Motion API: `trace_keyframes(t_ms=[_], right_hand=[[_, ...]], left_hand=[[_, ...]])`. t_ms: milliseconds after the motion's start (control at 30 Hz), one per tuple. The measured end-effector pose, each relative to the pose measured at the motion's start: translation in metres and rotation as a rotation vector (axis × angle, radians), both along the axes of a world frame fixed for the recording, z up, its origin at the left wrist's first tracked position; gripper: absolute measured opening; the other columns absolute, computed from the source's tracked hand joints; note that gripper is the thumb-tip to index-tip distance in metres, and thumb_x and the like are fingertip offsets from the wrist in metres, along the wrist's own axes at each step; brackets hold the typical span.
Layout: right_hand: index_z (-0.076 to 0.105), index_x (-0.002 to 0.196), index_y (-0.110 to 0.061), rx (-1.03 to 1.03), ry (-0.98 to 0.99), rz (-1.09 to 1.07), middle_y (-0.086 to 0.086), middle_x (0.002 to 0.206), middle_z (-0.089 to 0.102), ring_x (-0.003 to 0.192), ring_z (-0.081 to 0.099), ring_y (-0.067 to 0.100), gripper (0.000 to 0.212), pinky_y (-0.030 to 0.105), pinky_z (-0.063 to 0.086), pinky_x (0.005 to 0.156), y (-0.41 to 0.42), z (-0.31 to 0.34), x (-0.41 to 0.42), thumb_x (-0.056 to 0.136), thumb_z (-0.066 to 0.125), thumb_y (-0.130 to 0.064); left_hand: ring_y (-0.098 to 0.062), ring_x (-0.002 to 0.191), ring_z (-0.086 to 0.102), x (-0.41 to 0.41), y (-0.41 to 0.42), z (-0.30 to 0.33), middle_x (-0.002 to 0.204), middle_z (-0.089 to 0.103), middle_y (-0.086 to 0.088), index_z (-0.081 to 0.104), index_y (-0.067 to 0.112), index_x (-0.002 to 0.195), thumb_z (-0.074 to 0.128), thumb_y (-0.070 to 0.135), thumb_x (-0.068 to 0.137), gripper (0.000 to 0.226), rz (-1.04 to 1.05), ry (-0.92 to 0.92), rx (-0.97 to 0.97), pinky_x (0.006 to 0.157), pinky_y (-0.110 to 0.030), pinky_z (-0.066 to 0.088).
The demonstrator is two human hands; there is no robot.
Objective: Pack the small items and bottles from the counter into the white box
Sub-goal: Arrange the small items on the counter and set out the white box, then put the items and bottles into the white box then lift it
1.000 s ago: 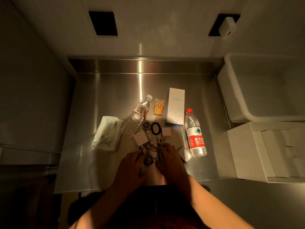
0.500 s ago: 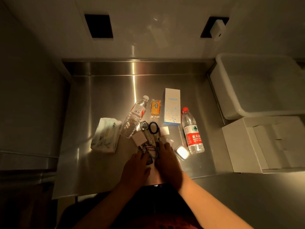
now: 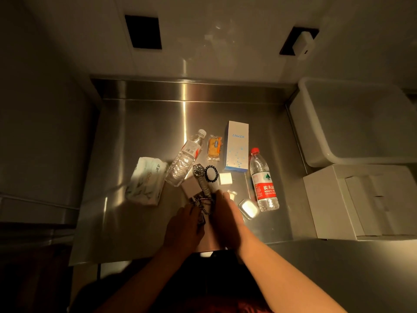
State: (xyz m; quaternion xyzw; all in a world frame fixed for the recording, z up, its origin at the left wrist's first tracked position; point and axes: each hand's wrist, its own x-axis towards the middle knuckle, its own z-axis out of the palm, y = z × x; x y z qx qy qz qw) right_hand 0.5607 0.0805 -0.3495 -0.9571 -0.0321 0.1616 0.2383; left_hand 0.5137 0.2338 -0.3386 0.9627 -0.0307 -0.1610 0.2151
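Note:
On the steel counter (image 3: 140,123) lie a clear bottle with a white cap (image 3: 185,159), a red-capped water bottle (image 3: 262,181), an Anker carton (image 3: 237,146), a snack packet (image 3: 214,147), a tissue pack (image 3: 146,180), a watch (image 3: 199,175), a black hair tie (image 3: 211,173), a white charger cube (image 3: 225,179), a small pale box (image 3: 190,186), a white earbud case (image 3: 248,208) and chain bracelets (image 3: 204,205). My left hand (image 3: 184,227) and right hand (image 3: 225,220) rest side by side, fingertips touching the bracelets. The white box (image 3: 322,199) stands open at the right.
A white plastic tub (image 3: 302,114) sits behind the white box at the counter's right end. A steel upstand and a white wall close the back. A dark cabinet face runs along the left. The counter's front edge is just under my wrists.
Both hands have stayed at the bracelets, barely shifting. The white earbud case beside my right hand has come into plain view. My head has moved, so the whole scene sits differently in frame.

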Motion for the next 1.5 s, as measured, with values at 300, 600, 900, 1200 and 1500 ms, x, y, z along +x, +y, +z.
trace_keyframes(t_ms=[300, 600, 900, 1200, 1500], right_hand=[[0.058, 0.122, -0.011, -0.159, -0.034, 0.089, 0.011, 0.124, 0.058, 0.096, 0.054, 0.022, 0.027, 0.02, 0.044, 0.072, -0.015, 0.009, 0.023, 0.102, 0.044, -0.023], [0.053, 0.137, -0.005, -0.186, 0.055, 0.104, 0.018, 0.132, 0.052, 0.12, 0.055, 0.035, 0.037, 0.041, 0.045, 0.101, -0.034, 0.041, 0.049, 0.102, 0.051, -0.017], [0.06, 0.076, -0.012, 0.166, -0.112, -0.038, -0.001, 0.08, 0.06, 0.07, 0.057, 0.015, 0.019, 0.024, 0.05, 0.065, -0.081, 0.064, 0.053, 0.095, 0.058, -0.008], [0.069, 0.108, -0.029, 0.426, 0.067, -0.173, -0.004, 0.095, 0.066, 0.079, 0.059, 0.013, 0.017, 0.031, 0.052, 0.075, -0.16, 0.083, 0.064, 0.092, 0.065, -0.025], [0.062, 0.117, -0.036, 0.444, 0.123, -0.078, -0.008, 0.092, 0.068, 0.079, 0.069, 0.016, 0.021, 0.043, 0.062, 0.071, -0.214, 0.096, 0.055, 0.097, 0.056, -0.039]], left_hand=[[-0.031, 0.099, 0.061, 0.008, 0.008, 0.012, 0.109, 0.061, -0.007, 0.064, 0.016, 0.117, 0.073, 0.035, 0.082, 0.04, 0.103, -0.123, -0.045, 0.073, -0.043, 0.053], [-0.025, 0.105, 0.061, 0.026, -0.005, 0.029, 0.116, 0.059, -0.003, 0.062, 0.02, 0.118, 0.072, 0.039, 0.086, 0.039, 0.163, -0.204, -0.127, 0.079, -0.042, 0.056], [-0.021, 0.076, 0.062, 0.045, -0.059, 0.056, 0.087, 0.061, 0.001, 0.06, 0.024, 0.095, 0.053, 0.042, 0.089, 0.02, 0.251, -0.312, -0.19, 0.064, -0.038, 0.056], [-0.014, 0.094, 0.053, 0.044, -0.135, 0.088, 0.106, 0.05, 0.007, 0.056, 0.027, 0.119, 0.068, 0.044, 0.089, 0.037, 0.248, -0.33, -0.065, 0.071, -0.032, 0.048], [-0.014, 0.098, 0.053, 0.014, -0.191, 0.107, 0.109, 0.051, 0.006, 0.059, 0.021, 0.117, 0.073, 0.034, 0.089, 0.034, 0.327, -0.338, -0.046, 0.076, -0.031, 0.05]])
